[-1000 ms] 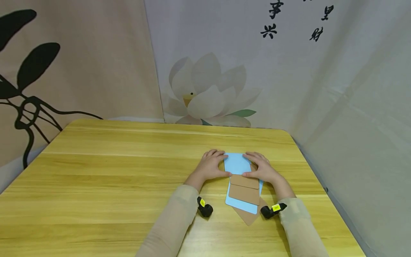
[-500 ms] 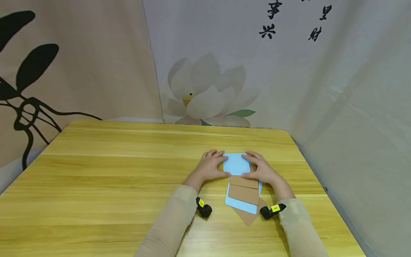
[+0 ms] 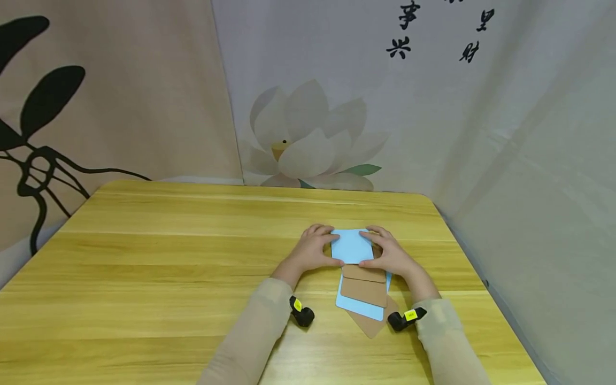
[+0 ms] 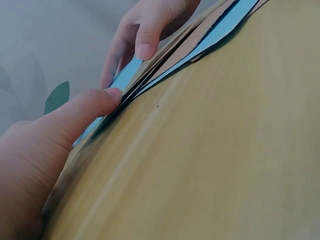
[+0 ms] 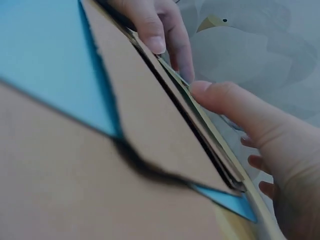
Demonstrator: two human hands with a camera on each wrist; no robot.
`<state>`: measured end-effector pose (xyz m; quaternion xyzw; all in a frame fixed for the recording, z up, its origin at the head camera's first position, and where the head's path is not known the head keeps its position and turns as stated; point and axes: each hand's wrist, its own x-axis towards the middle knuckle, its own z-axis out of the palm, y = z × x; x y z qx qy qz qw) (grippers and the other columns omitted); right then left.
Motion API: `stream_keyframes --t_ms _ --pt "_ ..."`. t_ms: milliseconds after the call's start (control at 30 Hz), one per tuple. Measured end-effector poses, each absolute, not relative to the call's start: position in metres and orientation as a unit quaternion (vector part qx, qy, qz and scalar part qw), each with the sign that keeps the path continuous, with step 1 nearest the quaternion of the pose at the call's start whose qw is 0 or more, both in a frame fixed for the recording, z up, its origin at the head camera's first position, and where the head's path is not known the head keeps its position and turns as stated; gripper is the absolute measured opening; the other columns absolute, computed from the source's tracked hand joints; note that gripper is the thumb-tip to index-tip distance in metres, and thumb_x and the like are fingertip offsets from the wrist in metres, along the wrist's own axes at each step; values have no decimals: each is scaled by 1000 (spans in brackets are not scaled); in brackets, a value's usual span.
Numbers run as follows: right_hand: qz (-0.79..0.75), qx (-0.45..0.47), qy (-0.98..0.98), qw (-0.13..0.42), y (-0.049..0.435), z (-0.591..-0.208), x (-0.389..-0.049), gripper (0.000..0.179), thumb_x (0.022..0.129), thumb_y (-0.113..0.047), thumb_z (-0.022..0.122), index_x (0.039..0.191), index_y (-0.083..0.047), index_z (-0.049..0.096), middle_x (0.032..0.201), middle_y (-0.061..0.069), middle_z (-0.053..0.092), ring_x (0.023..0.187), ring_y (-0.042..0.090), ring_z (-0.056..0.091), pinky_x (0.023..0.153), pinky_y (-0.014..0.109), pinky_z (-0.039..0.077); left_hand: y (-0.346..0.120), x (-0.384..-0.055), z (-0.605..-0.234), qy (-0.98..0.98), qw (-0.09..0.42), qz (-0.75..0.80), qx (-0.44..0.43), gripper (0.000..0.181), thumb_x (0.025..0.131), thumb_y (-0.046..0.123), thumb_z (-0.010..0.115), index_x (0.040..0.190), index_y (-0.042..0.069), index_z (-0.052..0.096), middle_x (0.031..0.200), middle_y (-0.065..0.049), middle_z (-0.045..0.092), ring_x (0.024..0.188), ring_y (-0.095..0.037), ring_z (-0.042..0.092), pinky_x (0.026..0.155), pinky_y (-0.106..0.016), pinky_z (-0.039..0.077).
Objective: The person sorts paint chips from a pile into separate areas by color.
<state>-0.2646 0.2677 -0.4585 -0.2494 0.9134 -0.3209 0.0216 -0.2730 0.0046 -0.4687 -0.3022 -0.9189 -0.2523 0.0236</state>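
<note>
Wood table (image 3: 168, 278) below; left hand (image 3: 310, 251) and right hand (image 3: 393, 254), fingers half spread, hold a blue card (image 3: 351, 248) by its corners; pile (image 3: 363, 293) layered but askew, seemingly unfinished.

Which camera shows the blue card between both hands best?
The head view: most of the blue card shows from above. The left wrist view catches only slivers; in the right wrist view, I can't clearly distinguish it.
</note>
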Motion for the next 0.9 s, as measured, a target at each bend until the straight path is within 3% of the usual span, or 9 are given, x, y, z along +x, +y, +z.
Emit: stream_keyframes --t_ms 467,900 --pt "-307 -256 917 -12 232 -443 -253 85 72 -46 82 144 -15 46 150 13 30 135 38 24 99 63 28 -33 -266 -467 -894 68 -306 -319 79 76 56 74 138 12 54 147 -6 38 137 -27 23 107 -54 18" --pt "-299 -249 921 -1 179 -438 -249 88 72 -57 77 145 -20 45 152 7 28 136 35 23 101 59 28 -85 -255 -463 -893 90 -309 -315 78 74 53 77 135 9 56 146 -9 40 136 -29 23 106 -57 14"
